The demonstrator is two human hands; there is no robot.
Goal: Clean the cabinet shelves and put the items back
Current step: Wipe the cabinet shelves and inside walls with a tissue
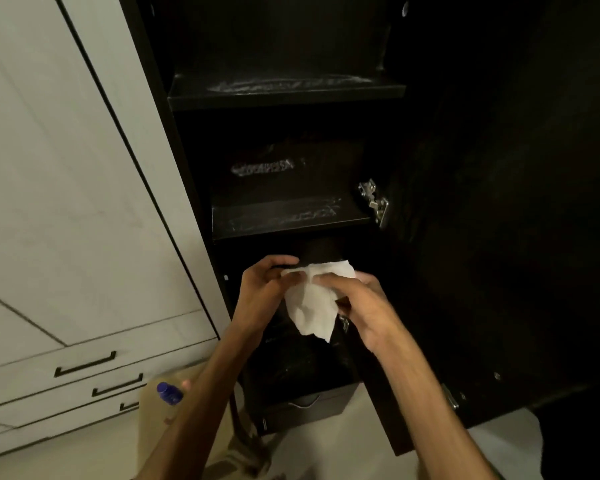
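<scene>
A dark cabinet stands open with two bare shelves in view: an upper shelf (286,93) and a middle shelf (288,220), both marked with pale wipe streaks. In front of the lower compartment, both hands hold a crumpled white paper towel (312,299). My left hand (264,289) pinches its upper left edge. My right hand (357,303) grips its right side with curled fingers. A dark round object (321,252) sits behind the towel, too dim to identify.
The open cabinet door (499,220) with metal hinges (374,202) stands to the right. A white wardrobe with drawers (84,365) is on the left. A blue-capped bottle (168,393) rests on a brown bag on the floor. A dark drawer with a handle (303,405) lies below.
</scene>
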